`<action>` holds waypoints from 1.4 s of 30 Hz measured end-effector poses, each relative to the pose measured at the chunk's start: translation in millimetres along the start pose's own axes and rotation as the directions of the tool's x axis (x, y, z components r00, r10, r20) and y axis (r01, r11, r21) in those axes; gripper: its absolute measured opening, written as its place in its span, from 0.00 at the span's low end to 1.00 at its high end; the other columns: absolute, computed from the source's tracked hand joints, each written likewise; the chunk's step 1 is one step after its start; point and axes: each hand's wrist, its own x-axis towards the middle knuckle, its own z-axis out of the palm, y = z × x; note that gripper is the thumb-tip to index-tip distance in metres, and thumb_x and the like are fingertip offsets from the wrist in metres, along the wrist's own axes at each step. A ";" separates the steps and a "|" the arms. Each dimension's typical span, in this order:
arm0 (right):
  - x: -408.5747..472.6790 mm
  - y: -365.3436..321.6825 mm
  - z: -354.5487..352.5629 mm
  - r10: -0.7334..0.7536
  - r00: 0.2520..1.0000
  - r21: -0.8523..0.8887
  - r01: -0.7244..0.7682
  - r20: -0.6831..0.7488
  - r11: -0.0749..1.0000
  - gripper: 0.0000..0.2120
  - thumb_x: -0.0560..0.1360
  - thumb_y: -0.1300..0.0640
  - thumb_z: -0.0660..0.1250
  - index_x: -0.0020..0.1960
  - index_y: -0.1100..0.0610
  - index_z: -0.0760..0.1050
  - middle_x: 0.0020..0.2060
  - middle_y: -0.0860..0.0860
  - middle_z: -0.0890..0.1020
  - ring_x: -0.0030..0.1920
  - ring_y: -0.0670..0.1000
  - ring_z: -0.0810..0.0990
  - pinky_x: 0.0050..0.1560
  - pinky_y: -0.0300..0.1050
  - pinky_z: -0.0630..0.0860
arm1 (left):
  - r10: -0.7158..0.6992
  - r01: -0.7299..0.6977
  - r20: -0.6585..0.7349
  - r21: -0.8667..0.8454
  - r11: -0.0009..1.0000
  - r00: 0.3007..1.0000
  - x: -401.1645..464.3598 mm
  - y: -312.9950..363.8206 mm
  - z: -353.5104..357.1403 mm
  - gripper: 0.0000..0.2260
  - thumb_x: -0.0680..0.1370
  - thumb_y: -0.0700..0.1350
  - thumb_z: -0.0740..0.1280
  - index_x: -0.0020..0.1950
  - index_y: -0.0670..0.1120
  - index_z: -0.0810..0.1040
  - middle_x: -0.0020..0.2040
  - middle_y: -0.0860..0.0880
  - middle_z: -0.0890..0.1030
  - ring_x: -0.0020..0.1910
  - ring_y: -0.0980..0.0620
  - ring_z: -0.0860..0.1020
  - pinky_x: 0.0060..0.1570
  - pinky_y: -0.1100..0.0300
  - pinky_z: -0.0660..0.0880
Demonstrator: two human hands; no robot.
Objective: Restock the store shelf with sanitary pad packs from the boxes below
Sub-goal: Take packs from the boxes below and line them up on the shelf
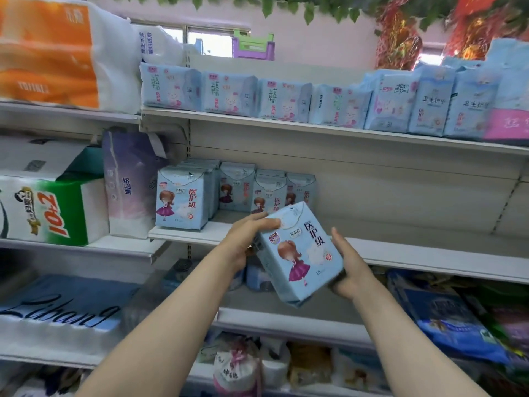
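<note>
Two hands: both hold one pale blue pack [297, 253] in front of the middle shelf [400, 250], near its front edge.
Shelf: white, long, bare on its right half; a cluster of like packs [180, 196] stands upright at its left end.
Top shelf [286, 126]: a full row of blue packs [229, 93] stands along it.
Tissue bundles [51, 53]: large ones fill the bay to the left, on several levels.
Pack: printed face toward the camera, long axis tilted, top end up and to the left, bottom end down and to the right; the cartoon girl leans with it.
Left hand [246, 233]: arm reaches up from lower left; fingers curl over the pack's upper left edge, thumb hidden behind.
Right hand [349, 265]: arm rises from lower right; palm cups the lower right side, fingers straight along the edge, pressing it.
In the way: the standing packs lie just left of and behind the held pack.
</note>
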 end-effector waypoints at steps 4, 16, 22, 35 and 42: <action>-8.8 -0.3 -10.2 0.024 0.997 -0.163 -0.012 0.074 0.987 0.26 0.71 0.42 0.71 0.63 0.56 0.80 0.58 0.59 0.84 0.55 0.59 0.84 0.58 0.56 0.78 | -0.012 0.011 -0.037 -0.041 0.999 0.999 -3.2 4.4 8.4 0.19 0.70 0.47 0.77 0.59 0.48 0.81 0.46 0.44 0.87 0.44 0.46 0.84 0.50 0.50 0.81; 24.4 16.9 38.9 -0.183 0.983 -0.003 0.183 0.011 0.983 0.20 0.72 0.46 0.72 0.60 0.56 0.80 0.52 0.58 0.86 0.49 0.59 0.86 0.55 0.59 0.80 | -0.026 0.024 -0.135 -0.017 1.000 0.990 -6.4 -7.8 -18.8 0.27 0.70 0.59 0.77 0.63 0.46 0.79 0.60 0.47 0.83 0.60 0.49 0.79 0.59 0.53 0.77; 57.9 17.7 73.3 -0.309 0.951 -0.043 0.310 0.018 0.950 0.24 0.72 0.48 0.74 0.64 0.60 0.78 0.54 0.60 0.85 0.53 0.61 0.85 0.55 0.61 0.81 | -0.012 0.016 -0.091 0.042 0.999 0.996 16.8 -1.9 -45.4 0.16 0.76 0.43 0.74 0.63 0.44 0.79 0.53 0.47 0.86 0.48 0.53 0.83 0.44 0.59 0.79; 123.6 35.3 127.5 -0.309 0.951 -0.328 0.286 -0.019 0.900 0.08 0.82 0.55 0.65 0.60 0.50 0.78 0.47 0.47 0.86 0.42 0.46 0.85 0.32 0.40 0.78 | 0.083 -0.066 -0.202 0.087 0.994 0.976 77.4 3.7 -111.2 0.19 0.77 0.34 0.69 0.67 0.47 0.78 0.56 0.49 0.84 0.57 0.48 0.81 0.61 0.51 0.77; 147.1 46.1 135.9 -0.335 0.941 -0.298 0.305 -0.054 0.904 0.08 0.82 0.58 0.64 0.56 0.50 0.79 0.50 0.48 0.86 0.47 0.48 0.85 0.38 0.45 0.80 | 0.239 -0.146 -0.279 0.316 0.937 0.930 98.4 -11.1 -117.9 0.20 0.78 0.37 0.70 0.68 0.50 0.79 0.51 0.56 0.83 0.51 0.56 0.80 0.51 0.63 0.74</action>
